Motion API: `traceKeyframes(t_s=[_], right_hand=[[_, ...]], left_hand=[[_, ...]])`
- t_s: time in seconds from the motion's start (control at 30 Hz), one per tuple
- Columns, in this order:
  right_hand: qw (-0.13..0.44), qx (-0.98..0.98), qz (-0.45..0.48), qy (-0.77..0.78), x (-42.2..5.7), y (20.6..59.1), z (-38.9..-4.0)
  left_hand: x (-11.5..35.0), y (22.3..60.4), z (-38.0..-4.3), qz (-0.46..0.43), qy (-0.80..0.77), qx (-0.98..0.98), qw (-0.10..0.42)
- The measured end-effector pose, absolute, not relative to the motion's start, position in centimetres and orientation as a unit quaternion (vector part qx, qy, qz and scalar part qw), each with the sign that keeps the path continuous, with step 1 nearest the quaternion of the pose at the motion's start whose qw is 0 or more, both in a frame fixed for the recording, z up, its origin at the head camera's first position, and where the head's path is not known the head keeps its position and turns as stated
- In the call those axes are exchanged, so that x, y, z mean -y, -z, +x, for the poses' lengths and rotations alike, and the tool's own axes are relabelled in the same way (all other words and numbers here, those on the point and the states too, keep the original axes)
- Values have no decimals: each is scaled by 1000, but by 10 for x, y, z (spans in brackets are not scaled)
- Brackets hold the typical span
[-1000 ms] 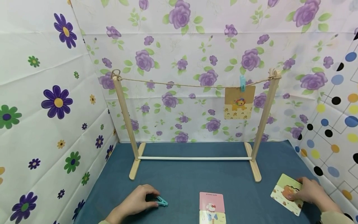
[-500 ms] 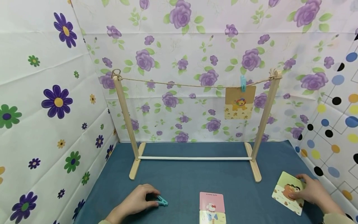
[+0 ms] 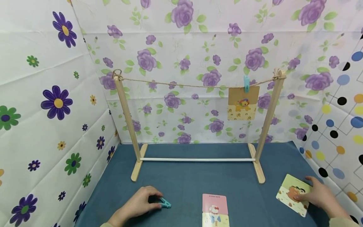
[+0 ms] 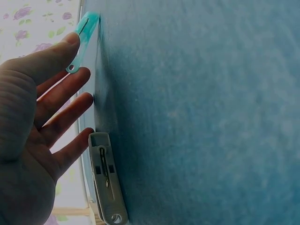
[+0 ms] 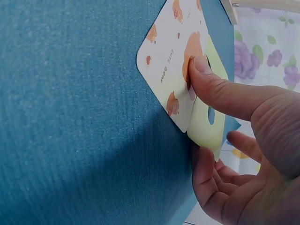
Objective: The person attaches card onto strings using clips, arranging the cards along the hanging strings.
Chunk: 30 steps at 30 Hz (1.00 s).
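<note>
My left hand (image 3: 143, 201) rests low over the blue cloth, thumb and index finger pinching a teal clothespin (image 3: 164, 203). In the left wrist view its other fingers spread out, the little finger close by a grey-white clothespin (image 4: 108, 178), which the hand hides from the head view. At the right, my right hand (image 3: 320, 195) holds a green and cream bear card (image 3: 285, 189) by its right side. The right wrist view has the thumb on the printed bear and fingertips at the card's edge. A pink rabbit card (image 3: 215, 209) lies between the hands, cut off by the frame.
Behind the hands stands a wooden frame (image 3: 127, 119) with a white rod (image 3: 195, 160) along its base. A sagging twine (image 3: 170, 84) joins the post tops. A second teal clothespin (image 3: 246, 83) holds a brown lion card (image 3: 243, 107) there. Patterned cloth walls enclose three sides.
The bear card and my right hand have shifted slightly to the right. My left hand keeps its place with the teal clothespin.
</note>
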State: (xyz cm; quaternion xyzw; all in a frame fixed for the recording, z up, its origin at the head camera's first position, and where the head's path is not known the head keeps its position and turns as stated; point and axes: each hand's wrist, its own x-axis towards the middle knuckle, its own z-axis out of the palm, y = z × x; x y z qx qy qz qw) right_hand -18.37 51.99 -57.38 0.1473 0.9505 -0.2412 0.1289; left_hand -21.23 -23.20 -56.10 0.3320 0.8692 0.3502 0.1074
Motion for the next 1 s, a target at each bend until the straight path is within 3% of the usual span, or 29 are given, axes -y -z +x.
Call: traceKeyframes(t_s=[0.5,1.0], right_hand=[[54,-962,126,235,-509,574,-185],[49,-954,158,249,-503,579,-185]], left_hand=[[231,560,-214,332,-349,-870,103],[231,562,-211,326,-352,-871,106]])
